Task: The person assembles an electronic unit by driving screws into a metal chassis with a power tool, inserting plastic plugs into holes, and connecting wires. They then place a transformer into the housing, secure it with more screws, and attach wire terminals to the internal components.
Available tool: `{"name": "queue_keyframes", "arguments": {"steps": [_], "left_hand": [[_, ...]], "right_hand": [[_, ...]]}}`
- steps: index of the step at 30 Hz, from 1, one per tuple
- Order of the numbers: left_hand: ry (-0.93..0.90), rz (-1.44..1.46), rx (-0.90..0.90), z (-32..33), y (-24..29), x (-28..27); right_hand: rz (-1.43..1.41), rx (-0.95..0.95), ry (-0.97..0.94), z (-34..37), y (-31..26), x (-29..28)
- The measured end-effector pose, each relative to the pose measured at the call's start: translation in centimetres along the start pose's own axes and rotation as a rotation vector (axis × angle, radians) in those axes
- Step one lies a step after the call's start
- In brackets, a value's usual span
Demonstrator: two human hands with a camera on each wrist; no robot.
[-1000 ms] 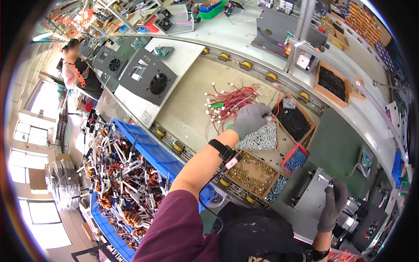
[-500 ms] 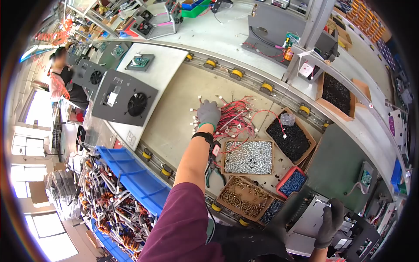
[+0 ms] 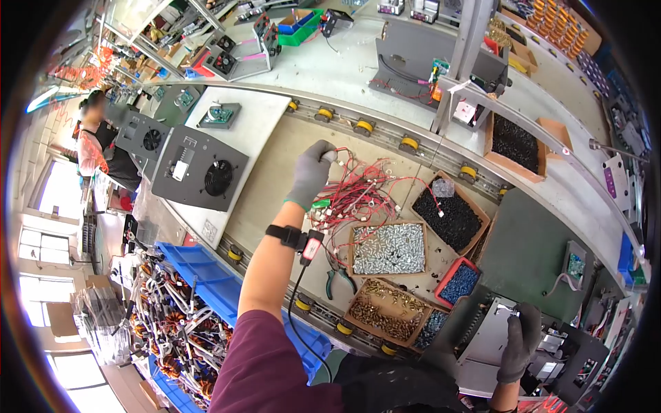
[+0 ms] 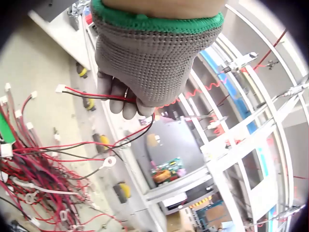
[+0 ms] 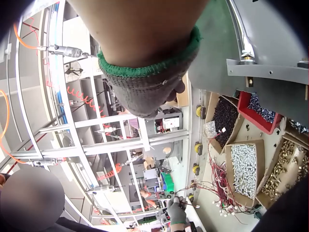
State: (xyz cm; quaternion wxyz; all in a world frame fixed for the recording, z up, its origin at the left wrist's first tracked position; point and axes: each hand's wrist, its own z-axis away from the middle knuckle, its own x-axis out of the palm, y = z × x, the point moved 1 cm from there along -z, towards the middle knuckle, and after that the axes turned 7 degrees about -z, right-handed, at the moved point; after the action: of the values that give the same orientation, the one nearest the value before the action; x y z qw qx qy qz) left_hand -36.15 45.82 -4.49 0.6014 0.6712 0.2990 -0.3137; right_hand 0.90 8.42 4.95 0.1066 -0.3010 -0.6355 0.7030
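My left hand (image 3: 310, 175), in a grey glove, pinches a red-and-black wire lead (image 4: 84, 95) above the far-left side of a wire pile. The lead's white connector (image 4: 60, 88) sticks out to one side of the fingers in the left wrist view. Below lies the tangled pile of red and black leads (image 3: 361, 193), with white connectors and ring terminals. My gloved right hand (image 3: 521, 341) stays low at the right, over a grey metal panel (image 3: 487, 334). A small silver metal part (image 3: 513, 312) shows at its fingertips; the right wrist view hides these fingers.
Boxes of silver screws (image 3: 389, 249), black screws (image 3: 447, 219) and brass-coloured fasteners (image 3: 387, 311) stand near the pile, beside a red tray (image 3: 458, 282) of blue screws. Pliers (image 3: 341, 281) lie near the front rail. A blue bin (image 3: 206, 275) holds coils. Another person (image 3: 103, 148) stands far left.
My left hand has moved from beside the screw boxes leftward to the wire pile, then lifted with a wire lead pinched in it. The right hand has stayed over the panel.
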Motion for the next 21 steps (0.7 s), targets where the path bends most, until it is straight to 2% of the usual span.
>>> {"name": "queue_keyframes", "arguments": {"steps": [2, 3, 4, 7, 8, 10, 11, 12, 13, 14, 16, 18, 19, 20, 21], "left_hand": [[-0.017, 0.391, 0.054, 0.6, 2.1, -2.7], [0.012, 0.502, -0.030, 1.1, 3.7, -4.3], [0.022, 0.498, -0.018, 1.5, 4.3, -5.5], [0.217, 0.876, -0.105, 2.8, 6.6, -8.5], [0.221, 0.874, -0.094, 3.0, 6.7, -8.9], [0.158, 0.613, -0.038, 3.3, 5.9, -8.9], [-0.009, -0.056, 0.022, 3.8, 4.4, -7.5], [-0.306, -0.633, -0.029, 4.8, 4.6, -6.2], [-0.452, -0.772, -0.052, 6.0, 3.7, -4.9], [-0.406, -0.777, -0.122, 5.9, 2.3, -4.4], [-0.016, -0.298, -0.256, 5.8, 3.5, -5.9], [0.188, 0.393, -0.220, 6.4, 6.6, -8.0], [0.185, 0.571, -0.136, 7.5, 9.3, -8.7], [0.180, 0.575, -0.118, 8.7, 11.5, -9.2], [0.082, 0.701, -0.072, 10.0, 13.6, -9.3]], "right_hand": [[-0.062, 0.008, -0.045, 0.2, -0.6, 0.2], [-0.072, -0.005, -0.042, 0.4, -0.8, 0.2], [-0.088, -0.019, -0.037, 0.7, -0.9, 0.2], [-0.101, -0.059, -0.028, 1.4, -1.5, -0.2], [-0.087, -0.068, -0.026, 1.7, -1.7, -0.4], [-0.120, -0.059, -0.022, 2.3, -1.6, -0.9], [-0.144, -0.042, -0.022, 2.6, -1.5, -1.3], [-0.149, -0.045, -0.023, 2.9, -1.5, -1.5], [-0.174, -0.037, -0.012, 3.2, -1.4, -1.7], [-0.201, -0.035, 0.006, 3.2, -1.4, -1.9], [-0.209, -0.077, 0.022, 3.3, -2.1, -2.4], [-0.190, -0.102, 0.019, 4.1, -2.6, -3.1], [-0.248, -0.092, 0.028, 4.2, -2.8, -3.0], [-0.311, -0.086, 0.041, 4.2, -2.8, -2.9], [-0.307, -0.082, 0.003, 3.9, -2.9, -3.0]]}}
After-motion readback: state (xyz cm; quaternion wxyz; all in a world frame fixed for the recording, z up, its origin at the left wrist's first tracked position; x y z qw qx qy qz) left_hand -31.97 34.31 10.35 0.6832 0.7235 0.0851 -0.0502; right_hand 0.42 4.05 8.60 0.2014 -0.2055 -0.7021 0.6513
